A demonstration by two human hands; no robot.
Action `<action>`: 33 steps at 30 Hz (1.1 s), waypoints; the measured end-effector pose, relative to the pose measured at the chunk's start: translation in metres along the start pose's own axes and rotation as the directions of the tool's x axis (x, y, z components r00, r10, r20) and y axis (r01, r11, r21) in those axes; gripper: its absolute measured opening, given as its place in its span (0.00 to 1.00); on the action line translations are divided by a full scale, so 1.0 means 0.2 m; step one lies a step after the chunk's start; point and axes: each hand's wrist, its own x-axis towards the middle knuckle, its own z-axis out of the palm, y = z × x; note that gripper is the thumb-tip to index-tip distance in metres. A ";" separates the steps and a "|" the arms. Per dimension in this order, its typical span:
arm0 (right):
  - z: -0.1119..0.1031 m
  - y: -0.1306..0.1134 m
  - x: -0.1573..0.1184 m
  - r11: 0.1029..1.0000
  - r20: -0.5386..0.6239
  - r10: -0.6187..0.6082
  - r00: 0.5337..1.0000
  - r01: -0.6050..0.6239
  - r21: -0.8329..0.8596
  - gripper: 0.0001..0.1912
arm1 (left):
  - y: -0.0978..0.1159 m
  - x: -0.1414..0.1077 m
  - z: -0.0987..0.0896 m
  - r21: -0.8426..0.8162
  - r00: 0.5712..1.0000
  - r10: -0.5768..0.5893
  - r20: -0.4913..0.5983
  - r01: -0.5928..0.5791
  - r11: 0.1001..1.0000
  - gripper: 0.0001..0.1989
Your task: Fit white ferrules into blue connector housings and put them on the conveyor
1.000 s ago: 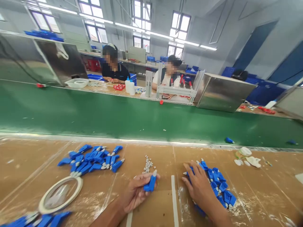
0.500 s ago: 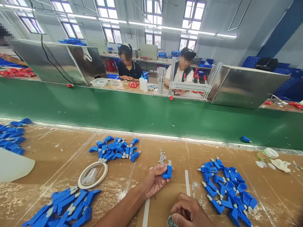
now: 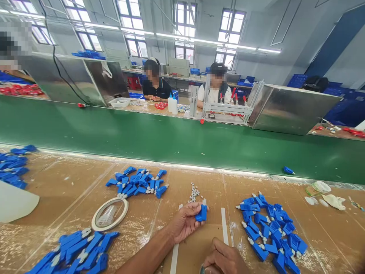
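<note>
My left hand (image 3: 186, 220) pinches a blue plastic part (image 3: 202, 213) with a pale grey tip pointing up. Just beyond it lies a small heap of little grey pieces (image 3: 194, 193). My right hand (image 3: 225, 258) is low in the view with curled fingers, close to a small round dish (image 3: 202, 270) cut off by the bottom edge. What those fingers hold, if anything, is hidden. Similar blue parts with grey tips lie in a pile on the right (image 3: 270, 228), a pile at the back left (image 3: 139, 182) and a pile at the front left (image 3: 76, 251).
A roll of tape (image 3: 95, 224) rings a clear plastic cup (image 3: 107, 217). At the right are a lidded tub (image 3: 321, 187) and a crumpled white cloth (image 3: 334, 201). A green conveyor belt (image 3: 159, 139) crosses behind the table, carrying one blue part (image 3: 289, 170). Co-workers sit beyond it.
The view has shifted slightly. My right hand's fingers have curled in tighter beside the round dish, which shows less now. My left hand still holds the blue plastic part.
</note>
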 end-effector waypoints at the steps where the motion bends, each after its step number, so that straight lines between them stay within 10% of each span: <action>1: 0.00 0.00 0.00 1.000 0.016 0.019 1.000 -0.019 0.001 0.28 | 0.00 0.00 0.00 -0.001 1.000 -0.001 0.000 0.001 1.000 0.10; 12: -0.08 -0.11 -0.02 0.838 0.095 0.420 0.903 -0.425 0.343 0.15 | 0.01 -0.04 0.02 0.011 1.000 -0.028 -0.007 0.028 1.000 0.13; 22: -0.11 -0.04 0.07 0.339 0.066 0.554 0.830 -0.298 0.892 0.23 | -0.02 -0.02 0.03 0.142 0.999 -0.033 -0.005 0.033 0.989 0.22; 33: -0.22 -0.01 0.18 0.802 -0.474 0.555 0.684 -0.288 0.523 0.18 | -0.04 0.00 0.05 0.178 0.999 -0.039 0.024 0.034 0.983 0.24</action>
